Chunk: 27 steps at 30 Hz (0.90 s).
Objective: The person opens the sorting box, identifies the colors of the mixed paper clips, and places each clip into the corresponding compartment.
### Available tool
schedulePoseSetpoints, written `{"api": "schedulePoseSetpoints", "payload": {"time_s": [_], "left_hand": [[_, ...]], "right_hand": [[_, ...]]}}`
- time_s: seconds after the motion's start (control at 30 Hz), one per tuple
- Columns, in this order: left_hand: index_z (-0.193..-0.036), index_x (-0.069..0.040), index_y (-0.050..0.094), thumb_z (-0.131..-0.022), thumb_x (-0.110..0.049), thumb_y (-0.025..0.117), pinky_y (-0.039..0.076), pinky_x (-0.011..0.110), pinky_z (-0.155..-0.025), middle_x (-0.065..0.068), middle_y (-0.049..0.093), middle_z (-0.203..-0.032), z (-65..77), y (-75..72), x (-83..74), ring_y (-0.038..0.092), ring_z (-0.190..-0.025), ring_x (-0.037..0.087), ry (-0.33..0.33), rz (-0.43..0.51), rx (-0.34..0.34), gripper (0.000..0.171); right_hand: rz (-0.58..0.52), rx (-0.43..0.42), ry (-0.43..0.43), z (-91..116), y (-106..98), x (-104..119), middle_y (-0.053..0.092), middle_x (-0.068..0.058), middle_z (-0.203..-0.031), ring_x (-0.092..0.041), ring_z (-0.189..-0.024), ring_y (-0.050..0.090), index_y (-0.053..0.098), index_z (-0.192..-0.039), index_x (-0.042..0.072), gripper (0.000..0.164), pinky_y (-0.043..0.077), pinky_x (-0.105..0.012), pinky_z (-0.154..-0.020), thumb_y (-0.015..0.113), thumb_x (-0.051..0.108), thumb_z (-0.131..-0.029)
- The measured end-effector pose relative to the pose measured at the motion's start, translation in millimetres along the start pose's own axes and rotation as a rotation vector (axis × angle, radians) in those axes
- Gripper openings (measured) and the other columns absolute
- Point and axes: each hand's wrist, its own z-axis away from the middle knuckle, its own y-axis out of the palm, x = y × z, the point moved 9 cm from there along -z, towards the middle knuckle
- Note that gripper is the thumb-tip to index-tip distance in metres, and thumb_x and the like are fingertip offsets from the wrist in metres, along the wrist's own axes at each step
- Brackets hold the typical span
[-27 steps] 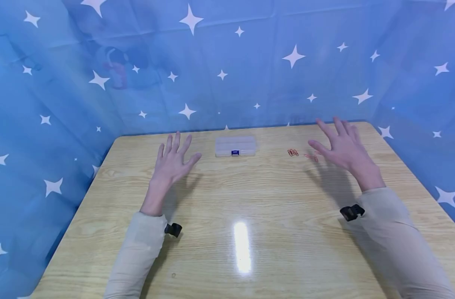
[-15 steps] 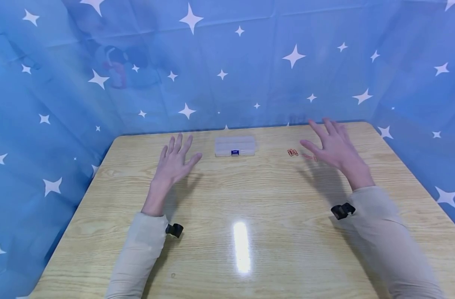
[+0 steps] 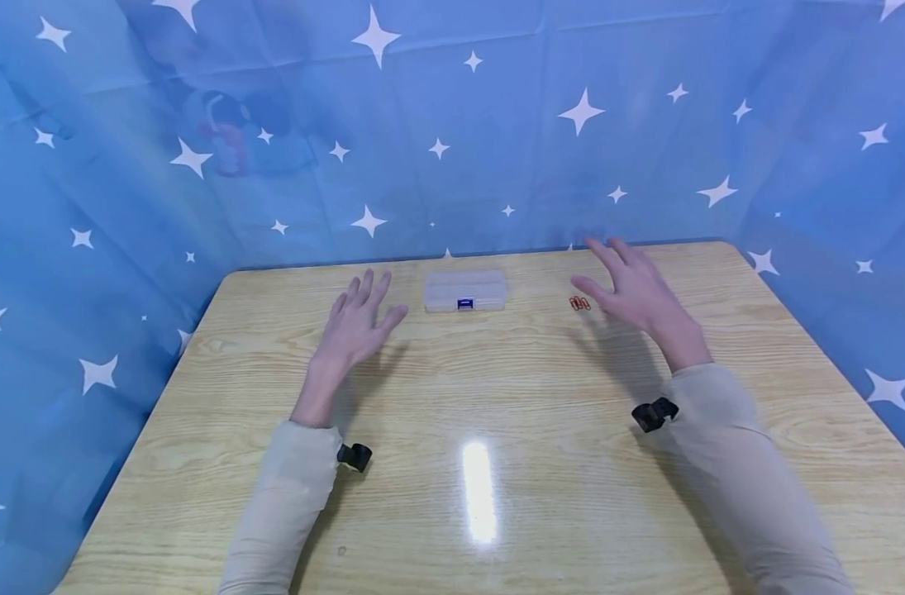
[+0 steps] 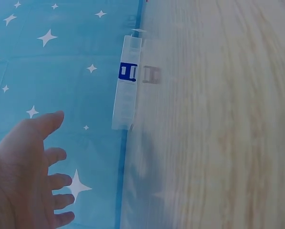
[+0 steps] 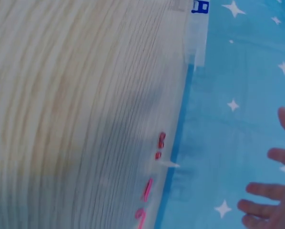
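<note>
A clear plastic box [image 3: 464,289] with a blue latch [image 4: 128,72] lies near the back of the table. To its left my left hand [image 3: 351,326] hovers above the wood, fingers spread and holding nothing. My right hand [image 3: 634,291] is held over the table to the right of the box, its fingers apart and nothing in them. Several red paper clips [image 3: 580,303] lie just left of my right thumb. In the right wrist view, pink paper clips [image 5: 147,189] rest beside the red ones; the right hand hides them in the head view.
The wooden table [image 3: 422,397] ends at a blue curtain [image 3: 437,107] with white stars, which hangs behind it and along the left. Each sleeve carries a small black camera [image 3: 654,414] at the wrist. A bright light reflection shows on the table's front middle.
My right hand has moved left, toward the red paper clips, and now covers the pink ones in the head view. The left hand has shifted slightly right. The box and clips have stayed put.
</note>
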Motion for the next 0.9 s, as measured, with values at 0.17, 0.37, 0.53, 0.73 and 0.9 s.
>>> {"api": "schedulePoseSetpoints", "payload": {"time_s": [0.17, 0.37, 0.53, 0.73, 0.9], "left_hand": [[-0.163, -0.015, 0.014, -0.105, -0.06, 0.033, 0.011, 0.056, -0.125, 0.018, 0.009, -0.167, -5.3, 1.9, -3.5, 0.008, -0.153, 0.039, 0.023, 0.014, -0.015, 0.076], [-0.162, -0.01, 0.017, -0.106, -0.055, 0.037, 0.019, 0.056, -0.124, 0.023, 0.015, -0.165, -13.1, 6.5, -11.1, 0.017, -0.15, 0.043, 0.075, 0.037, -0.032, 0.075], [-0.163, -0.011, 0.016, -0.106, -0.056, 0.039, 0.022, 0.056, -0.123, 0.023, 0.013, -0.165, -17.4, 12.9, -12.0, 0.02, -0.15, 0.042, 0.066, 0.056, -0.007, 0.076], [-0.162, -0.011, 0.017, -0.105, -0.051, 0.045, 0.025, 0.056, -0.122, 0.025, 0.016, -0.164, -24.2, 19.4, -13.3, 0.025, -0.147, 0.045, 0.061, 0.117, -0.004, 0.075], [-0.161, -0.007, 0.019, -0.105, -0.047, 0.048, 0.026, 0.054, -0.122, 0.026, 0.021, -0.163, -29.1, 25.9, -15.7, 0.026, -0.148, 0.042, 0.085, 0.119, 0.002, 0.075]], "right_hand": [[-0.011, 0.003, -0.022, -7.3, 5.3, 12.0, 0.016, -0.025, -0.164, -0.053, -0.147, 0.015, 0.021, -0.163, 0.016, 0.079, 0.016, -0.074, -0.116, 0.047, 0.06, -0.101], [-0.026, 0.019, -0.054, -22.0, 14.9, 21.7, 0.018, -0.023, -0.165, -0.05, -0.148, 0.016, 0.022, -0.162, 0.016, 0.079, 0.018, -0.073, -0.116, 0.048, 0.06, -0.101], [-0.065, 0.051, -0.093, -32.4, 24.0, 34.7, 0.02, -0.02, -0.165, -0.047, -0.149, 0.017, 0.026, -0.161, 0.016, 0.075, 0.019, -0.072, -0.117, 0.049, 0.056, -0.102], [-0.103, 0.075, -0.153, -38.7, 34.8, 51.8, 0.026, -0.021, -0.162, -0.044, -0.148, 0.022, 0.033, -0.158, 0.013, 0.066, 0.022, -0.067, -0.119, 0.052, 0.047, -0.105], [-0.111, 0.069, -0.206, -45.5, 42.1, 64.4, 0.037, -0.02, -0.157, -0.041, -0.146, 0.029, 0.041, -0.154, 0.009, 0.058, 0.027, -0.062, -0.119, 0.054, 0.038, -0.105]]}}
